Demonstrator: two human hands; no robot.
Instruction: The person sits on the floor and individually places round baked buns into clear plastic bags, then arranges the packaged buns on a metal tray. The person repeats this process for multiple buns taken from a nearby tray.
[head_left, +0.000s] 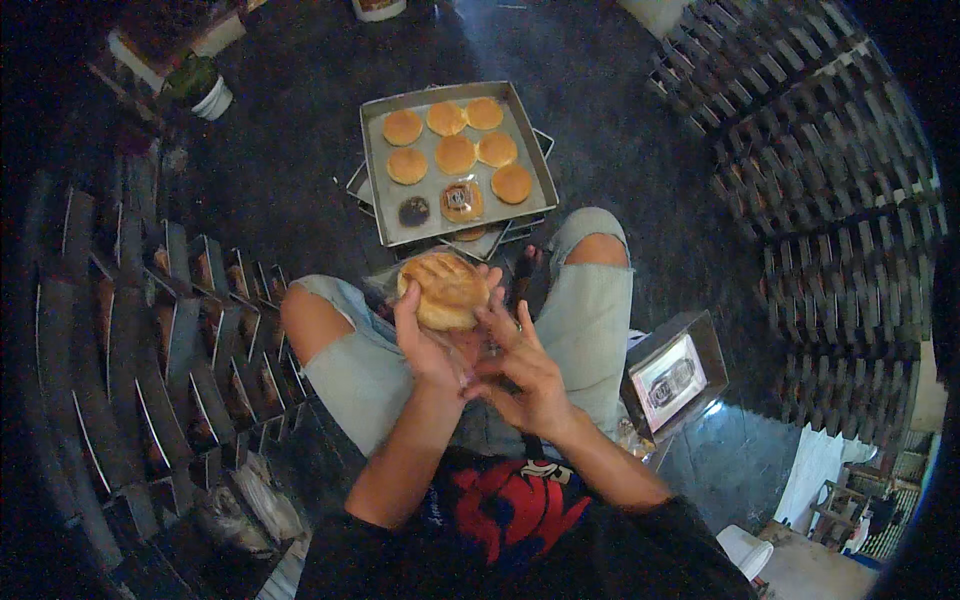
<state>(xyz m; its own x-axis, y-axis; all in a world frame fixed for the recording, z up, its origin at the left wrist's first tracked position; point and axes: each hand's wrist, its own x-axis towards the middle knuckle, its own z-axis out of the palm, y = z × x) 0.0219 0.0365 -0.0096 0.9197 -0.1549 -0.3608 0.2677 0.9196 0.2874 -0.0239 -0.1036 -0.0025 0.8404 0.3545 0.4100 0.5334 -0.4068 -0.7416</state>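
My left hand (427, 352) supports a round golden bread bun (444, 289), with the thumb lying along its left side. Clear plastic film (384, 281) shows at the bun's left edge and between my hands, seemingly a bag around it. My right hand (521, 367) is blurred at the right of the bun, its fingers spread close to the bun and the film. Whether it grips the film is unclear. Beyond my hands, a shallow metal tray (525, 124) carries several round buns (456, 154), a wrapped bun with a printed label (461, 199) and a dark round patch (414, 211).
More trays (480, 241) are stacked askew beneath the top one. By my right thigh stands an open box (679, 375) with printed labels. Tray racks (187, 352) rise on the left, and stacked dark trays (832, 202) line the right. A white bucket (214, 101) sits at far left.
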